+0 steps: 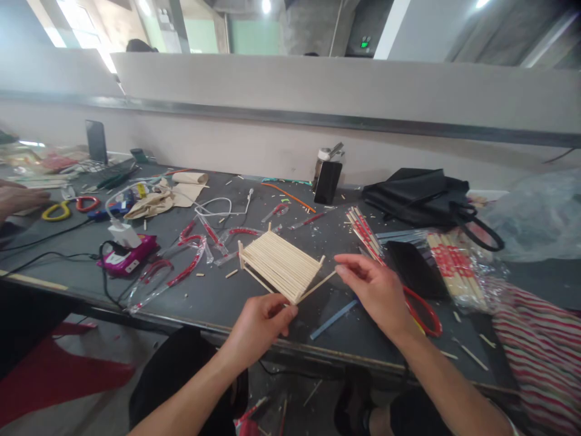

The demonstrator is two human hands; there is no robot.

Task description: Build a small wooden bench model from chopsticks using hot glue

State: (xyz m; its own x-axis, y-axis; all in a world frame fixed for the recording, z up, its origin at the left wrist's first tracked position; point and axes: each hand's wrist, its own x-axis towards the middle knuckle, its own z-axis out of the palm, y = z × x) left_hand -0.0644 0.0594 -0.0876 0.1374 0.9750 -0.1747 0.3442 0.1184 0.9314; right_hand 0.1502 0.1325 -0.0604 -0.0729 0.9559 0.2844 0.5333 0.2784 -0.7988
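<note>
A small slatted rack of pale wooden sticks (281,260), with short posts at its corners, sits tilted toward me at the table's front. My left hand (265,318) pinches its near corner between thumb and fingers. Against that same corner lies one end of a thin wooden stick (318,284). The stick's other end is between the thumb and fingers of my right hand (374,290). Under my right hand, partly hidden, are red-and-yellow-handled scissors (424,312). A translucent blue-grey glue stick (333,320) lies just in front of the rack.
Torn plastic wrappers (195,254) and a magenta power adapter (129,257) lie to the left. Behind stands a phone (327,183) against a bottle. Packs of chopsticks (460,263), a black pouch (413,266) and a black bag (417,191) are at right. A co-worker's hand (20,198) shows far left.
</note>
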